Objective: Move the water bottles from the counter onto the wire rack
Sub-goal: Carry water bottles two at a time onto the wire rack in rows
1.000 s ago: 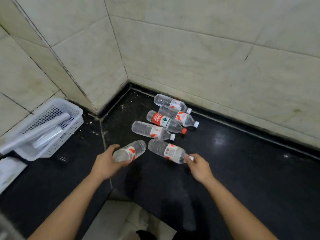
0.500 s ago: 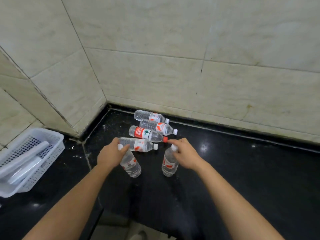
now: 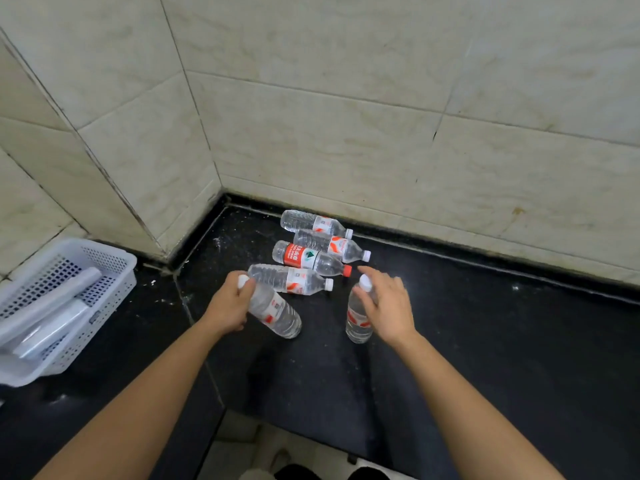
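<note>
- Left hand [image 3: 230, 306] is wrapped around the neck end of a tilted bottle [image 3: 273, 311], cap up by the thumb, base down toward the black worktop [image 3: 485, 341]. Holding that high on a leaning bottle, I'd guess the heavy end could swing or slide out.
- Right hand [image 3: 389, 306] is spread open beside the upright bottle [image 3: 358, 315], fingers loose and not gripping anything. That bottle stands on its own, so a clumsy brush from the palm could easily topple it.
- Four more bottles lie on their sides in the corner; the nearest one [image 3: 289, 279] sits right by the left hand's knuckles, and the red-capped one [image 3: 308, 258] is just behind. Bump either and they'll probably roll.
- No wire rack in view anywhere, so all six are still on the worktop. Carrying one per hand to somewhere off-camera is where a drop seems likeliest.
- White basket [image 3: 114, 271] off to the left is well clear, no worries there.
</note>
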A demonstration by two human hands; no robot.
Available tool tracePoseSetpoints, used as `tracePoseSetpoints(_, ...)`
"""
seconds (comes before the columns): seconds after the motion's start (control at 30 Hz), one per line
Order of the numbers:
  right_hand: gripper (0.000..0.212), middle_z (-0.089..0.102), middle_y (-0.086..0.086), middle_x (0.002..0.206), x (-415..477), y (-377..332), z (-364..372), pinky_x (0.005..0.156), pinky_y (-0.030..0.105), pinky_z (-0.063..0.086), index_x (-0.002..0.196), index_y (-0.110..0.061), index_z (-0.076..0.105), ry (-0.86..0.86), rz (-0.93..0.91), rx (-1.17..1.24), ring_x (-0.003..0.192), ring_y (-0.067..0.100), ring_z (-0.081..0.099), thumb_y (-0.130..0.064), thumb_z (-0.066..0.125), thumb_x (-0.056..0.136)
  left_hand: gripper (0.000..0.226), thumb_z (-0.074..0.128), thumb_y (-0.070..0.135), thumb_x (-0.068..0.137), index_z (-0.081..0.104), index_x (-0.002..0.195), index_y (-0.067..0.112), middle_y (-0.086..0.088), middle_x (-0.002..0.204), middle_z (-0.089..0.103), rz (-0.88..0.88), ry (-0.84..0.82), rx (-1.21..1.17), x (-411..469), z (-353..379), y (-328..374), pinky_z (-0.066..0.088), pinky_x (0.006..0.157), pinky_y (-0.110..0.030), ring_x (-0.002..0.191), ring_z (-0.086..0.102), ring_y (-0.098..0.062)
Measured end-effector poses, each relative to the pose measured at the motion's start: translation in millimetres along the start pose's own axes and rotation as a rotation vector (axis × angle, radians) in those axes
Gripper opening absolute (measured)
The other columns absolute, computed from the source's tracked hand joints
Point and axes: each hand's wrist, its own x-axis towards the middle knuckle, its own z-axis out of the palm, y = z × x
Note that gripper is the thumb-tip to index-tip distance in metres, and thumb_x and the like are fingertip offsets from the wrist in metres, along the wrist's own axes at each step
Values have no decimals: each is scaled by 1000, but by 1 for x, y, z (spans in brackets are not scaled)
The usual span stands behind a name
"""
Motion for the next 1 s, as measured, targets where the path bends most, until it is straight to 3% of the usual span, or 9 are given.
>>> tracePoseSetpoints(0.1, 48, 62, 3, 122, -10, 6, 0, 100, 39, 46, 145, -26, 48, 0, 190, 265, 115, 21, 54, -36, 60, 100, 37, 55, 52, 96, 60, 99, 16, -10, 89, 65, 84, 137, 28, 4, 5, 4, 46, 54, -31, 69, 58, -21)
tracePoseSetpoints(0.2, 52, 58, -2, 134, -17, 12, 0, 105, 32, 44, 148, -27, 43, -44, 301, 395, 122, 16, 55, -39, 58, 100, 37, 63, 54, 90, 55, 80, 20, -2, 81, 61, 165, 177, 182, 11, 8, 14, 38, 55, -30, 72, 58, -17)
tracePoseSetpoints(0.3, 41, 56, -6, 135, -24, 13, 4, 100, 29, 41, 137, -37, 44, -154, 352, 435, 123, 15, 55, -46, 57, 99, 35, 69, 47, 88, 52, 91, 17, -8, 95, 60, 173, 92, 79, 22, 22, 19, 41, 59, -30, 80, 59, -18)
tracePoseSetpoints(0.43, 50, 54, 1, 135, -27, 8, 19, 104, 37, 44, 137, -34, 37, -127, 430, 460, 121, 20, 56, -49, 62, 95, 33, 62, 36, 97, 47, 122, 21, 5, 113, 57, 173, -174, -166, 10, 49, 27, 45, 89, -33, 109, 58, -18)
tracePoseSetpoints(0.53, 50, 53, 3, 134, -24, 1, 14, 103, 39, 45, 134, -33, 36, -136, 463, 479, 121, 22, 55, -49, 63, 95, 22, 59, 36, 98, 52, 119, 34, 4, 122, 60, 260, -259, -191, 2, 64, 21, 47, 102, -38, 115, 58, -13)
tracePoseSetpoints(0.67, 49, 55, 5, 130, -35, -3, -2, 101, 37, 46, 124, -31, 25, -79, 526, 516, 116, 22, 57, -45, 63, 96, 23, 62, 42, 95, 61, 115, 32, 5, 115, 68, 252, -280, -218, 6, 54, 26, 53, 96, -39, 111, 65, -14)
tracePoseSetpoints(0.73, 51, 56, 5, 131, -40, -3, -12, 98, 33, 48, 127, -25, 30, 13, 564, 603, 113, 18, 59, -45, 65, 95, 29, 63, 49, 91, 63, 114, 31, 5, 112, 72, 151, -308, -349, 3, 44, 36, 55, 87, -32, 108, 68, -16)
tracePoseSetpoints(0.83, 37, 62, 4, 125, -43, -13, -32, 86, 18, 49, 122, -20, 48, 153, 574, 836, 101, 6, 61, -38, 66, 95, 50, 66, 57, 84, 69, 114, 17, -3, 107, 77, 129, -373, -497, -5, 39, 60, 56, 91, -38, 100, 74, -20)
tracePoseSetpoints(1.0, 44, 68, 12, 110, -44, -33, -71, 94, 49, 47, 109, -16, 62, 245, 475, 1131, 104, 30, 64, -53, 68, 87, 73, 77, 62, 70, 65, 122, 11, -10, 111, 76, 164, -515, -630, -34, 53, 128, 56, 95, -46, 103, 73, -28)
